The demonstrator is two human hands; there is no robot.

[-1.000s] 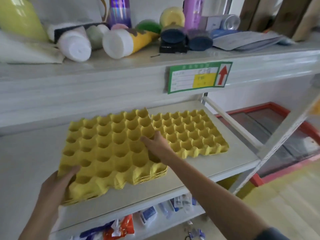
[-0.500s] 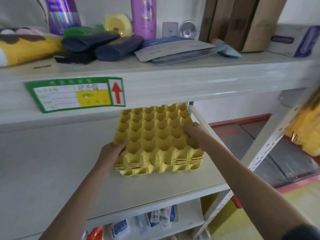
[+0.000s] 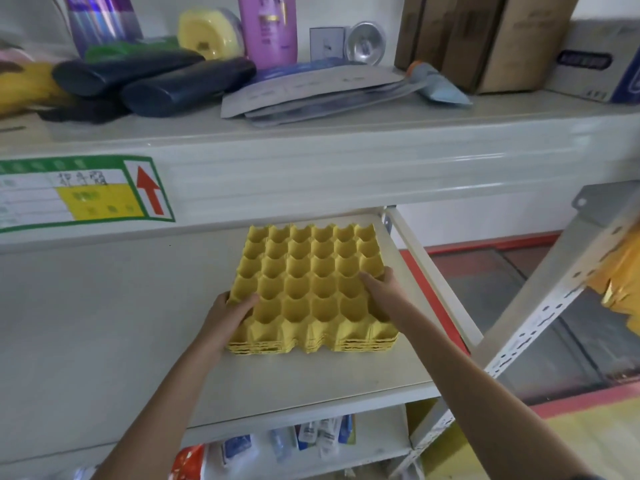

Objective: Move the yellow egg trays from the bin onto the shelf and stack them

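Here, two bare forearms reach in from the near edge toward one stack of yellow egg trays (image 3: 311, 289) lying flat on the middle shelf (image 3: 104, 323), toward its right end. The left hand (image 3: 227, 315) cups the stack's near-left corner, thumb curled over the top tray's rim and the other fingers hidden down the side. The right hand (image 3: 381, 292) rests on the right edge, fingers together and pressed onto the cups. Several trays show as nested layers at the front edge; their exact number cannot be told. The cups open upward, six across; the stack's slightly longer side runs away from the person. Above, one green label (image 3: 79, 192) with one red arrow sticks to the upper shelf's front.
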